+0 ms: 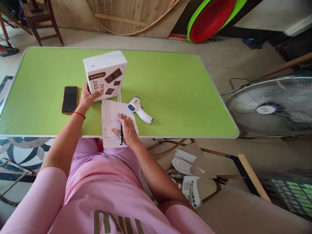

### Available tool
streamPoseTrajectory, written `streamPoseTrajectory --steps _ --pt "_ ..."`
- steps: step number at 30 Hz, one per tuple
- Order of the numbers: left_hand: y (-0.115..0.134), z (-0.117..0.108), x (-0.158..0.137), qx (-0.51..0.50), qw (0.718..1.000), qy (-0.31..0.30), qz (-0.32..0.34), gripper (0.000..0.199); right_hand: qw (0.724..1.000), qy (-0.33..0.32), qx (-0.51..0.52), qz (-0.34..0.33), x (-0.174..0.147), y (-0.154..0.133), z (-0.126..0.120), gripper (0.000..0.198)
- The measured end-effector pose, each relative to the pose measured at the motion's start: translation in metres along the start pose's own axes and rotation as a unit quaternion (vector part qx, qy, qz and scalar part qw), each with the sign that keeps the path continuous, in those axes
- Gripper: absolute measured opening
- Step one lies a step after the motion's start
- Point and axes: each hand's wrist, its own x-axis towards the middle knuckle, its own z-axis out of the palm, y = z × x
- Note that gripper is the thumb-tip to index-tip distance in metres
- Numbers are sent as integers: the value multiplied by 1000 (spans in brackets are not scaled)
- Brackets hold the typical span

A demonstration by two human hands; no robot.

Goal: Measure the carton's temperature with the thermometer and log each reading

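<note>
My left hand point(88, 97) grips the lower left edge of a white and brown box point(107, 76) printed with chocolate-bar pictures, which stands on the green table. My right hand point(128, 130) rests on sheets of paper point(109, 113) covered in small handwriting, at the table's near edge. A black pen point(121, 131) is held between its thumb and fingers, pointing away from me. Just beyond that hand, a white and blue infrared thermometer point(140, 110) lies partly over the paper's corner. To the left of my left hand is a phone point(70, 100) in an orange-brown case, its screen dark.
The green table point(170, 91) spans the view, with a metal rim. A large fan point(265, 109) stands on the right. Below it, a folding chair point(209, 188) bears papers and other things. Red and green basins point(212, 19) lean at the back, and a wooden chair point(42, 22) stands far left.
</note>
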Motion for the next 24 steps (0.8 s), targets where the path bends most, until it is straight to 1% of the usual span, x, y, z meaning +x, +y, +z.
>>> streamPoseTrajectory --steps 3,5,7,10,13,16,18,21,24 --pt "15 -9 0 -44 999 24 9 90 1000 1 7 5 7 5 0 50" --pt "26 -14 2 -52 998 16 20 86 1000 4 15 6 17 10 0 52" --pt "35 -14 2 -37 999 -4 23 87 1000 10 22 5 31 16 1 54" --pt "42 -9 -3 -2 999 -40 22 93 999 19 28 1 55 26 2 55" --pt "42 2 -15 15 998 -58 13 98 999 37 39 -6 71 31 1 52" --pt "40 10 -27 29 998 -64 3 102 996 64 55 -7 69 31 -4 42" --pt "38 12 -33 43 997 -70 9 101 996 82 47 2 63 30 -9 35" --pt "35 10 -38 74 993 -79 36 93 996 84 -16 25 56 26 -17 42" --pt "30 4 -41 120 988 -80 61 89 995 35 -82 39 58 21 -22 54"
